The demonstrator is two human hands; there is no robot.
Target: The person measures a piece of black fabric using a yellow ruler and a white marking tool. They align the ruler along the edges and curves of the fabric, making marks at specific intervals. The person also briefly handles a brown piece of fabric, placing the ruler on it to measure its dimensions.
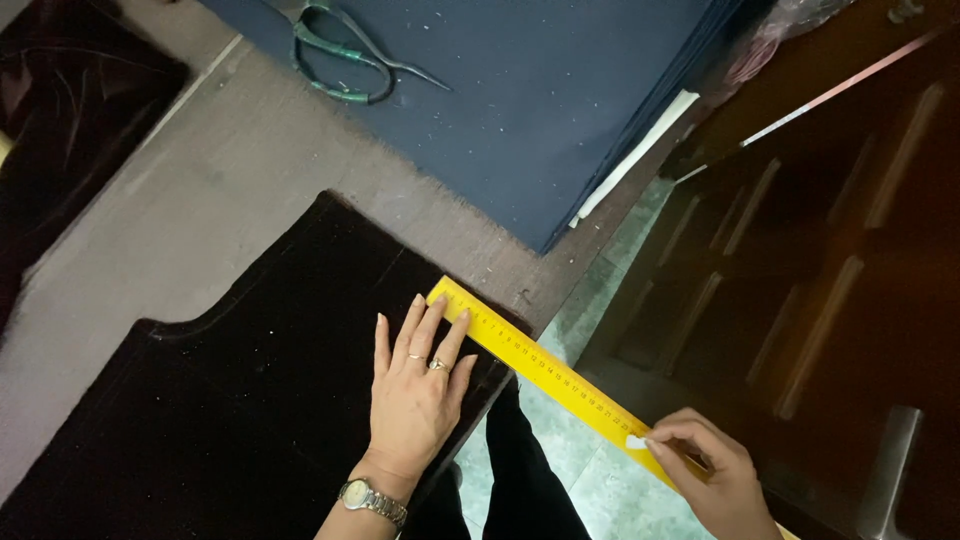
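From the head camera, the left hand (415, 385) lay flat, fingers spread, on the dark fabric piece (250, 400), fingertips touching the yellow ruler (545, 375). The ruler ran diagonally off the fabric's corner, past the table edge. The right hand (715, 470) pinched white chalk (636, 441) against the ruler's lower end. Green scissors (345, 55) rested on blue fabric (540, 100) beyond.

Hands (415, 385) on yellow ruler (545, 375), dark fabric (250, 400)

grey table (250, 190), dark fabric (250, 400), blue sheets (520, 100)
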